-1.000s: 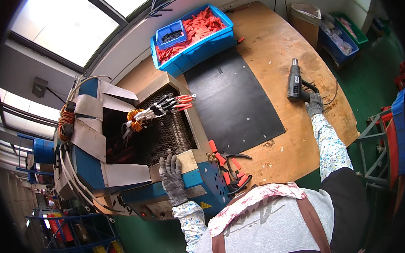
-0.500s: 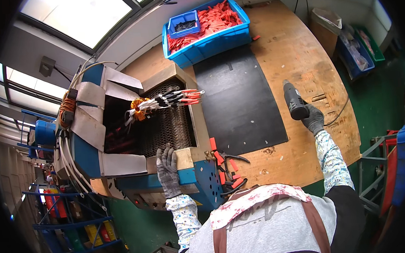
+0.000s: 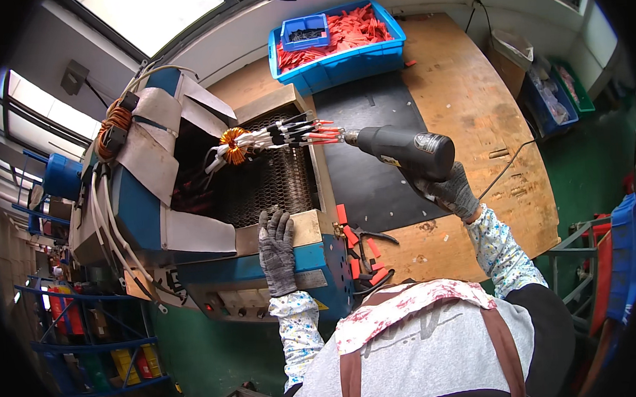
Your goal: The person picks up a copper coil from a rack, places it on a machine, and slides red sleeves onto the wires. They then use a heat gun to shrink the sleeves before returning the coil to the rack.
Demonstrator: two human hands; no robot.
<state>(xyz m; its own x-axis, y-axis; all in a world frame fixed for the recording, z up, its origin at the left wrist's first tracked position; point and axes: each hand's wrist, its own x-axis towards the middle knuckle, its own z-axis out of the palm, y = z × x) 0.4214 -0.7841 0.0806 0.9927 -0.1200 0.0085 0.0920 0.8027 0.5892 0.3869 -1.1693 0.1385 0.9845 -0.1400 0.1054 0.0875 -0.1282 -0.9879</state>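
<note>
Over the opening of the blue machine, an orange-wound ring sat at the left end of a wire bundle, whose long axis ran rightward past the machine's right rim. On the machine's near rim lay the gloved left hand, its fingers straight and close together with nothing visible in them; the bundle was beyond their tips, nearer to them than to the other hand's. Just past the machine's right rim, the heat gun pointed leftward, almost in line with the bundle, its nozzle at the wire tips; whether they touched could not be told. Farther right of the machine, over the bench, the gloved right hand had its fingers wrapped around the gun's handle.
</note>
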